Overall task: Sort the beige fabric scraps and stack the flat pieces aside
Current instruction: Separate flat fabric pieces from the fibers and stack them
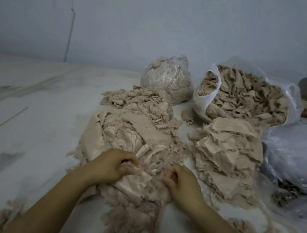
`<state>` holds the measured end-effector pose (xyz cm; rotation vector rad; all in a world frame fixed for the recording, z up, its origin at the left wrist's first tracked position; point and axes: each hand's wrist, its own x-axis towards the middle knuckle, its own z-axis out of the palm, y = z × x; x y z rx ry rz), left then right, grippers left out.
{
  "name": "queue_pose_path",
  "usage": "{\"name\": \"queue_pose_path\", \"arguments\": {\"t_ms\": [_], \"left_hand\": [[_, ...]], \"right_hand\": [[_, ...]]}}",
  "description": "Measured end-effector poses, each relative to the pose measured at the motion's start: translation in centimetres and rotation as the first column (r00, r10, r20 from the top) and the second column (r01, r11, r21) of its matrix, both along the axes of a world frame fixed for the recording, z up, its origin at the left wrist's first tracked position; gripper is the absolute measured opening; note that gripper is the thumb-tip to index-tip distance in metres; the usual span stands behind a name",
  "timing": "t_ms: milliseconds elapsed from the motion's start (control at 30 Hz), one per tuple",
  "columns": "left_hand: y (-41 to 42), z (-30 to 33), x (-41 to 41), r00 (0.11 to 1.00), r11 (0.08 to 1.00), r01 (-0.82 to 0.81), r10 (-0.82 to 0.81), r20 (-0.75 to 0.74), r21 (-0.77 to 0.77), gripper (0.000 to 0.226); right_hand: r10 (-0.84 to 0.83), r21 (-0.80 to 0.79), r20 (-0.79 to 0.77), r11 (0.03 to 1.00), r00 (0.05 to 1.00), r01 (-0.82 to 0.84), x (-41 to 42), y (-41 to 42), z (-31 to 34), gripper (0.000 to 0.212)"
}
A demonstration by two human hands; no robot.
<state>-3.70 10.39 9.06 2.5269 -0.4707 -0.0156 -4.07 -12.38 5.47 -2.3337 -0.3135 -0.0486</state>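
A big heap of beige fabric scraps [125, 138] lies in front of me, with flat pieces mixed among frayed ones. My left hand [114, 165] grips scraps at the heap's near edge, fingers curled into the cloth. My right hand [180, 182] also has its fingers curled into scraps just to the right. A stack of flatter beige pieces [228, 153] lies to the right of the heap. A smaller pile of frayed scraps [141, 100] sits behind the heap.
An open plastic bag full of scraps [247, 98] and a tied bag [166, 78] stand at the back. Crumpled clear plastic [298, 152] lies at the right. A thin stick [8, 119] lies on the white surface at the left. Loose fluff [128, 224] lies near me.
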Motion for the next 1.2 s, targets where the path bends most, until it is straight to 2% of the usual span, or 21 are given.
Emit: {"name": "queue_pose_path", "arguments": {"t_ms": [67, 167, 233, 300, 400, 467, 500, 567, 600, 667, 733, 800, 867, 933, 1033, 1133, 1200], "left_hand": [[-1.0, 0.2, -0.3, 1.000, 0.977, 0.017, -0.019, -0.010, -0.211, 0.017], [-2.7, 0.2, -0.3, 0.997, 0.934, 0.074, -0.074, 0.013, -0.349, 0.021], [-3.2, 0.4, 0.0, 0.997, 0.930, 0.058, -0.039, 0.060, -0.364, 0.019], [-2.9, 0.5, 0.5, 0.993, 0.938, -0.022, 0.061, 0.102, -0.345, 0.023], [-2.1, 0.4, 1.0, 0.965, 0.930, -0.157, 0.215, 0.148, -0.332, 0.026], [-2.3, 0.3, 1.1, 0.957, 0.921, -0.182, 0.246, 0.151, -0.344, 0.025], [-2.8, 0.3, 1.2, 0.958, 0.919, -0.174, 0.241, 0.154, -0.354, 0.025], [-4.0, 0.5, 1.2, 0.962, 0.917, -0.134, 0.211, 0.173, -0.375, 0.025], [-4.6, 0.5, 1.3, 0.963, 0.917, -0.109, 0.193, 0.188, -0.383, 0.025], [-4.8, 0.5, 1.4, 0.956, 0.917, -0.115, 0.206, 0.208, -0.383, 0.026], [-3.6, 0.4, 1.9, 0.921, 0.888, -0.259, 0.345, 0.180, -0.379, 0.028], [-2.1, 0.1, 2.1, 0.891, 0.868, -0.366, 0.431, 0.143, -0.337, 0.029], [-2.1, 0.0, 1.9, 0.938, 0.920, -0.295, 0.330, 0.104, -0.259, 0.029], [-3.4, -0.1, 1.4, 0.986, 0.961, -0.150, 0.164, 0.041, -0.231, 0.028], [-5.9, -0.1, 0.7, 0.994, 0.943, -0.035, 0.000, -0.105, -0.332, 0.015], [-7.0, -0.2, 0.6, 0.984, 0.886, -0.031, -0.053, -0.168, -0.463, 0.022], [-7.2, -0.1, 0.5, 0.979, 0.861, -0.051, -0.057, -0.196, -0.506, 0.020]], "right_hand": [[0.031, 0.123, 0.061, 0.992, 0.998, -0.039, -0.8, 0.8, 0.1, 0.020], [0.103, 0.346, -0.054, 0.935, 0.993, -0.079, -1.5, 2.6, 0.6, 0.022], [0.071, 0.521, -0.086, 0.853, 0.994, -0.016, -1.3, 2.8, 1.2, 0.021], [0.010, 0.658, -0.110, 0.751, 0.994, 0.065, -1.0, 2.3, 1.7, 0.020], [-0.048, 0.774, -0.199, 0.605, 0.979, 0.187, -0.8, 1.6, 1.5, 0.020], [-0.038, 0.823, -0.267, 0.510, 0.963, 0.249, -0.7, 1.7, 1.3, 0.020], [-0.004, 0.835, -0.280, 0.492, 0.960, 0.245, -0.7, 1.8, 1.4, 0.026], [0.092, 0.814, -0.276, 0.551, 0.957, 0.182, -0.8, 2.2, 1.5, 0.045], [0.131, 0.798, -0.258, 0.587, 0.957, 0.135, -1.0, 2.5, 1.6, 0.045], [0.107, 0.785, -0.231, 0.607, 0.967, 0.121, -0.9, 2.5, 1.9, 0.026], [0.001, 0.824, -0.252, 0.525, 0.968, 0.214, -0.3, 1.5, 2.0, 0.013], [-0.028, 0.850, -0.289, 0.453, 0.957, 0.270, 0.4, 0.3, 1.9, 0.010], [0.011, 0.851, -0.307, 0.450, 0.952, 0.270, 0.6, -0.1, 1.7, 0.013], [0.036, 0.849, -0.299, 0.467, 0.954, 0.248, 0.4, 0.3, 1.2, 0.017], [0.088, 0.856, -0.256, 0.483, 0.963, 0.184, -0.1, 0.8, 1.0, 0.027], [0.090, 0.777, -0.188, 0.623, 0.978, 0.092, -0.3, 0.5, 1.1, 0.032], [0.084, 0.714, -0.146, 0.699, 0.986, 0.046, -0.1, 0.2, 1.2, 0.019]]}}
